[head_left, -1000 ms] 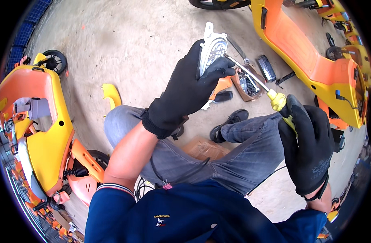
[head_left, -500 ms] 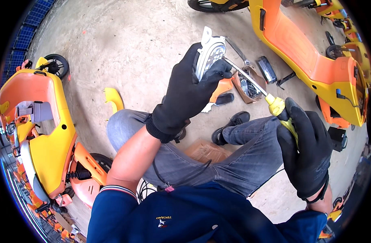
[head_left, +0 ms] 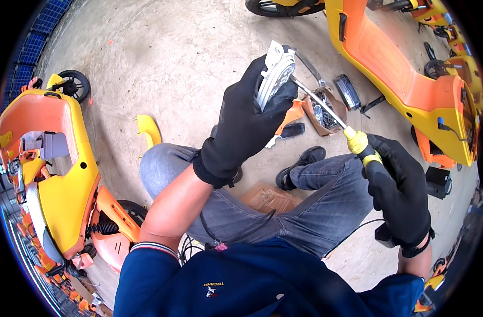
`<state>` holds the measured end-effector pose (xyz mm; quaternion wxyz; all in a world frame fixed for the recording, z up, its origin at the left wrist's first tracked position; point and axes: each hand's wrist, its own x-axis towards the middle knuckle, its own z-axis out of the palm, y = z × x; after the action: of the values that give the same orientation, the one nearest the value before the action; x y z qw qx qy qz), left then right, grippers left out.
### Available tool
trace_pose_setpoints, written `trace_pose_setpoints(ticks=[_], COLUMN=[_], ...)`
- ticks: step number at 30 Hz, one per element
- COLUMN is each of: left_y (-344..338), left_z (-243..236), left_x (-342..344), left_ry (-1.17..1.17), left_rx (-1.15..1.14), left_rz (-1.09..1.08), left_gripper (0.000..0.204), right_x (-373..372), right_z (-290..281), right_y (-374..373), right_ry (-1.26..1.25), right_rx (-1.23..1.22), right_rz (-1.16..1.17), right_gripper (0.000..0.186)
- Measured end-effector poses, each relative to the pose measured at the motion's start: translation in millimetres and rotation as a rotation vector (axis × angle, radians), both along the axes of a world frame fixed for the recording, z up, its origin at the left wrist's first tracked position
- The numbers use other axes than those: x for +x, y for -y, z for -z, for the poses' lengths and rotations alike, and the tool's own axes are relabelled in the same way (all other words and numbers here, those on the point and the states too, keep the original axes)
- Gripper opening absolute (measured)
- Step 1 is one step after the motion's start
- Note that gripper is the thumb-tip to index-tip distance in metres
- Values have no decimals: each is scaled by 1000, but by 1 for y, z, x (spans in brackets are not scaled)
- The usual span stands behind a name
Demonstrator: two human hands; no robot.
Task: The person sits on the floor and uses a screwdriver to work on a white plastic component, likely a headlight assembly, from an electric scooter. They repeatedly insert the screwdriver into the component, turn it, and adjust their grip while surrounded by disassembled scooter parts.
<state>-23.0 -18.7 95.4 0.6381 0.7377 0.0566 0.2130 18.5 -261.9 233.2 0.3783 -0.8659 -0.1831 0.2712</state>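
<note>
My left hand, in a black glove, is closed around a white rounded housing with a tab sticking up at its top. Its face, turned to the right, carries grey patches whose kind I cannot make out. In my black-gloved right hand is a screwdriver with a yellow and black handle, gripped from behind. The long metal shaft slants up and left, and its tip reaches the housing's right edge, near my left fingertips. Whether the tip sits in a screw is too small to tell.
An open cardboard box with small parts stands on the floor beyond my knees, beside a black oblong part. Yellow-orange scooters stand at left and right. A yellow curved panel lies left of my knee.
My right hand has shifted its grip on the screwdriver handle, with the fingers now more curled around it. The housing has dipped slightly and turned a little in my left hand.
</note>
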Motion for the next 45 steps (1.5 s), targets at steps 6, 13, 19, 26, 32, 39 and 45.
trace_pose_setpoints(ticks=[6,13,19,26,32,39,45], left_y=[0,1,-2,-1,-1,0,2], left_z=[2,4,1,5,1,3,2], left_x=[1,2,0,2,1,-2,-2], left_ry=[32,41,18,12,-1,-2,-23], left_rx=[28,-38,-45,22,28,36,44], left_rz=[-18,8,-38,-99,-141,-113,-118], left_gripper=[43,43,44,38,37,39,38], right_x=[-2,-9,-9,-21,-23,-18,-16], right_z=[-2,10,6,20,10,12,7], right_y=[-2,4,8,7,-3,-3,1], right_ry=[-200,536,655,477,431,867,956], right_rx=[189,38,54,219,-27,-70,-93], right_rz=[208,-148,-230,47,72,-215,-287], right_gripper=[42,42,46,54,28,35,42])
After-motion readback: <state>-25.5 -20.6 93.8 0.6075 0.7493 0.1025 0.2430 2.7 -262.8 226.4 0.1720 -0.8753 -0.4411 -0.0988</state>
